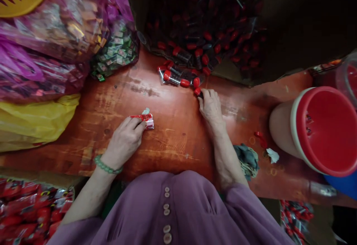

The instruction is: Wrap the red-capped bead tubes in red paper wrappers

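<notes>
Red-capped vial pinched in the right hand at the pile's edge; left hand pins a wrapper to the desk, best kept flat

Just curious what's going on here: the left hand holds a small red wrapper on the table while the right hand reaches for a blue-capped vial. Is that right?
Not quite. In the head view the vial at the right hand has a red cap, not blue. The rest stands: the left hand holds a small red wrapper on the table.
</notes>
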`<state>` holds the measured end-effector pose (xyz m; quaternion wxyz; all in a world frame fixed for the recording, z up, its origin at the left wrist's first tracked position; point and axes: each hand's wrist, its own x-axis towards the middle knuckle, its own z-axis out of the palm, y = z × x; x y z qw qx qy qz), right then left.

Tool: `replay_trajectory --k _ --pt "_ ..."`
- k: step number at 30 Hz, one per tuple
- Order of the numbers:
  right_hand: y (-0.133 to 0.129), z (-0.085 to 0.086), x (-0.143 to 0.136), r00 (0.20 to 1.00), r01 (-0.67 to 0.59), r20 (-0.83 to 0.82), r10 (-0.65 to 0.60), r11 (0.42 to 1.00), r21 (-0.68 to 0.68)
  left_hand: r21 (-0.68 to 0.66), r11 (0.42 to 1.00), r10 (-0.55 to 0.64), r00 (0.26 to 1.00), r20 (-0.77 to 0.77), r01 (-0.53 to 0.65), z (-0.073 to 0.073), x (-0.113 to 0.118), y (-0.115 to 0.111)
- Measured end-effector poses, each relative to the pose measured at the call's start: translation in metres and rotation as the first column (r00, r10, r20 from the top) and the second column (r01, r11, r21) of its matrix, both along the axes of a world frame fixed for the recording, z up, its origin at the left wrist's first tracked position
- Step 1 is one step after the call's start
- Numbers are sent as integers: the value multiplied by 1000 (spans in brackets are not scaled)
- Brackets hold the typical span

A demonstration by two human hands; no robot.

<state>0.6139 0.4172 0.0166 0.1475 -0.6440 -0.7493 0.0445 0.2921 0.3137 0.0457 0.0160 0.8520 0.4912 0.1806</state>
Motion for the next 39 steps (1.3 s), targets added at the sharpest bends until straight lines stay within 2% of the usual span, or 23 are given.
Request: replay_trajectory --k 2,5,8,10,12,16,18,20,25,29,33,39 --pt "-22 3 -6 998 -51 -45 50 999 -19 33 999 15 1000 -8 -15 -1 1 -1" --pt "-49 4 -14 977 -94 -199 83 995 -45 93 992 79 997 20 -80 -6 2 0" --pt "-65 1 -18 890 -99 -455 41 990 -104 81 989 117 991 72 -123 -10 2 1" --pt "-71 -2 -20 758 -106 -651 -50 974 -199 23 992 118 983 143 -122 -11 0 3" --pt "-76 -4 -23 579 -139 -798 -169 943 -301 -67 992 117 969 217 -105 -10 -2 4" --pt "-84 -6 -33 235 -206 -910 -342 897 -390 -223 974 99 944 315 -28 -2 -7 7" --pt "-87 -4 -41 122 -223 -909 -399 881 -417 -267 964 100 936 337 -7 2 -8 9" --pt "-89 0 -49 59 -243 -898 -436 866 -436 -305 952 127 930 346 -17 4 -8 10" --pt "-95 11 -67 -13 -321 -888 -459 843 -431 -287 948 244 897 368 -140 2 -5 11" --pt "-100 20 -78 -50 -423 -865 -500 795 -435 -200 964 244 876 416 -174 6 -3 5" --pt "-102 31 -88 4 -502 -847 -532 732 -461 -119 981 190 895 404 -154 16 -2 -3" --pt "-97 51 -99 76 -599 -861 -502 668 -442 -51 997 79 915 396 -64 26 1 -13"
